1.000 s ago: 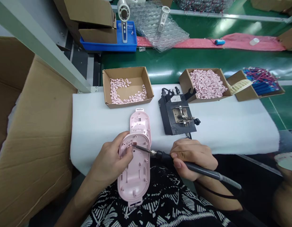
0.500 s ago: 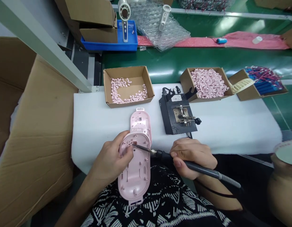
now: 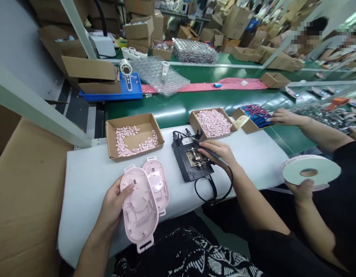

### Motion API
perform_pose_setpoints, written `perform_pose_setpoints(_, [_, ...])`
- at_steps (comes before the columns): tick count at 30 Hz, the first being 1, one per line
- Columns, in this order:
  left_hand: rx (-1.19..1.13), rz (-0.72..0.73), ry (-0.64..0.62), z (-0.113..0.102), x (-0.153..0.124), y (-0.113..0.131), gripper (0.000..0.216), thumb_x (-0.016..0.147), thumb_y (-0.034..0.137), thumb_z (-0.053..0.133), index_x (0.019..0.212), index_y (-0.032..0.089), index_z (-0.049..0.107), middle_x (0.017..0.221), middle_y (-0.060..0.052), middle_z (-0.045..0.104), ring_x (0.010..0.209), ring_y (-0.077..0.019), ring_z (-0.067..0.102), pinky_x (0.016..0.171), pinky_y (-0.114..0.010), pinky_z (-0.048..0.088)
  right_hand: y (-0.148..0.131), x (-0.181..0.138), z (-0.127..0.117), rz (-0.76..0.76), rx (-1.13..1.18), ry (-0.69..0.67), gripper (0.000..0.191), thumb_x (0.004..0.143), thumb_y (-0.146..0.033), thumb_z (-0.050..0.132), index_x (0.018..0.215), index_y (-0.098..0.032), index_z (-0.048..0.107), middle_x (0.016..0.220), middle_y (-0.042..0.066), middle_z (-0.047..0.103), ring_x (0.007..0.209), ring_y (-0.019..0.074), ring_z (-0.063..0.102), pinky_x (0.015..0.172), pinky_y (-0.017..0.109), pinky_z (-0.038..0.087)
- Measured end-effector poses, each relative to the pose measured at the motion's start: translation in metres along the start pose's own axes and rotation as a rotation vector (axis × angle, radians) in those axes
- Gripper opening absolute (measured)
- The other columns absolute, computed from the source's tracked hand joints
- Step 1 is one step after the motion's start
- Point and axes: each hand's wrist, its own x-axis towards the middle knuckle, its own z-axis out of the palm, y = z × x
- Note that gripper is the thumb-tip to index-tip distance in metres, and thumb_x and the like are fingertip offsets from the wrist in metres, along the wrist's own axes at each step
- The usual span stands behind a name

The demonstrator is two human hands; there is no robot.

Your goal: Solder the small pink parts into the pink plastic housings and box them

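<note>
1. Gripping a pink plastic shell (image 3: 140, 209) between thumb and fingers, the person's left hand (image 3: 110, 209) holds it tilted above the near-left part of the white pad (image 3: 88, 192). A second pink shell (image 3: 156, 181) lies touching its far side.
2. The right hand (image 3: 215, 152) is clenched around a soldering iron (image 3: 221, 158), just above a black soldering station (image 3: 182, 157) near the pad's far edge; the iron's tip is hidden.
3. Along that edge sit a sparse box of pink pieces (image 3: 134, 154) and a full one (image 3: 212, 135).
4. Off the pad's right end, a co-worker's hand (image 3: 284, 116) is beside a box of blue wired parts (image 3: 241, 125), and another hand (image 3: 301, 190) holds a tape roll (image 3: 310, 171).
</note>
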Motion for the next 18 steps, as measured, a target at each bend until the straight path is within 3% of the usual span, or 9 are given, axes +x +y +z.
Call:
perform_pose_setpoints(3, [0.075, 0.018, -0.014, 0.002, 0.011, -0.001, 0.062, 0.078, 0.057, 0.077, 0.119, 0.012, 0.067, 0.101, -0.014, 0.077, 0.088, -0.0305, 0.074, 0.075, -0.038, 0.06, 0.017, 0.001, -0.006, -0.027, -0.025, -0.111, 0.026, 0.098, -0.022, 0.057, 0.117, -0.024, 0.075, 0.11, 0.008, 0.077, 0.099, 0.021, 0.073, 0.087, 0.037, 0.063])
perform_pose_setpoints(5, [0.149, 0.072, -0.003, 0.007, 0.016, 0.0, 0.056, 0.077, 0.055, 0.078, 0.115, 0.014, 0.072, 0.124, -0.016, 0.072, 0.114, -0.0344, 0.068, 0.091, -0.04, 0.058, 0.019, -0.004, -0.015, -0.031, -0.037, -0.12, 0.035, 0.097, -0.013, 0.05, 0.12, -0.026, 0.074, 0.117, 0.008, 0.075, 0.106, 0.0229, 0.072, 0.092, 0.041, 0.061])
perform_pose_setpoints(7, [0.236, 0.136, -0.013, 0.014, 0.02, 0.004, 0.047, 0.075, 0.05, 0.081, 0.109, 0.017, 0.077, 0.147, -0.014, 0.059, 0.14, -0.0353, 0.05, 0.111, -0.041, 0.047, 0.01, -0.012, -0.022, -0.013, -0.042, -0.049, 0.042, 0.094, -0.007, 0.047, 0.123, -0.026, 0.072, 0.12, 0.01, 0.073, 0.111, 0.0251, 0.069, 0.095, 0.047, 0.059])
perform_pose_setpoints(9, [0.319, 0.169, -0.078, 0.023, 0.023, 0.009, 0.036, 0.076, 0.044, 0.08, 0.101, 0.018, 0.08, 0.148, -0.012, 0.057, 0.142, -0.035, 0.048, 0.118, -0.043, 0.04, -0.012, -0.023, -0.022, 0.015, -0.021, 0.072, 0.043, 0.094, -0.005, 0.046, 0.127, -0.024, 0.067, 0.118, 0.012, 0.072, 0.112, 0.0255, 0.068, 0.096, 0.049, 0.058])
perform_pose_setpoints(11, [0.384, 0.17, -0.163, 0.032, 0.024, 0.016, 0.03, 0.081, 0.041, 0.076, 0.097, 0.017, 0.08, 0.13, -0.014, 0.069, 0.124, -0.0347, 0.062, 0.112, -0.047, 0.045, -0.047, -0.038, -0.014, 0.019, 0.039, 0.136, 0.041, 0.095, -0.006, 0.047, 0.129, -0.023, 0.063, 0.115, 0.011, 0.072, 0.111, 0.0234, 0.068, 0.094, 0.044, 0.06])
perform_pose_setpoints(12, [0.407, 0.173, -0.196, 0.036, 0.023, 0.019, 0.03, 0.083, 0.041, 0.073, 0.097, 0.016, 0.08, 0.121, -0.014, 0.073, 0.116, -0.0339, 0.066, 0.108, -0.049, 0.049, -0.067, -0.045, -0.007, -0.004, 0.08, 0.105, 0.038, 0.095, -0.008, 0.05, 0.127, -0.025, 0.063, 0.116, 0.009, 0.072, 0.111, 0.0224, 0.069, 0.093, 0.041, 0.061])
perform_pose_setpoints(14, [0.437, 0.194, -0.244, 0.047, 0.018, 0.027, 0.033, 0.087, 0.042, 0.071, 0.103, 0.015, 0.079, 0.117, -0.013, 0.074, 0.111, -0.0328, 0.067, 0.103, -0.048, 0.052, -0.108, -0.061, 0.011, -0.039, 0.166, -0.015, 0.035, 0.094, -0.02, 0.06, 0.128, -0.026, 0.064, 0.135, 0.012, 0.065, 0.125, 0.0281, 0.063, 0.102, 0.048, 0.058])
perform_pose_setpoints(16, [0.436, 0.231, -0.289, 0.062, 0.01, 0.036, 0.036, 0.09, 0.044, 0.069, 0.109, 0.016, 0.077, 0.122, -0.013, 0.072, 0.113, -0.0318, 0.066, 0.101, -0.044, 0.054, -0.141, -0.075, 0.028, 0.047, 0.32, -0.037, 0.051, 0.091, -0.039, 0.067, 0.139, -0.026, 0.057, 0.157, 0.016, 0.044, 0.143, 0.0368, 0.048, 0.111, 0.058, 0.052])
perform_pose_setpoints(18, [0.402, 0.29, -0.32, 0.083, 0.002, 0.048, 0.035, 0.093, 0.044, 0.066, 0.113, 0.017, 0.077, 0.126, -0.013, 0.07, 0.115, -0.0302, 0.066, 0.098, -0.04, 0.055, -0.161, -0.086, 0.041, 0.208, 0.5, 0.014, 0.07, 0.089, -0.052, 0.069, 0.15, -0.026, 0.046, 0.163, 0.017, 0.035, 0.148, 0.0381, 0.042, 0.112, 0.055, 0.051])
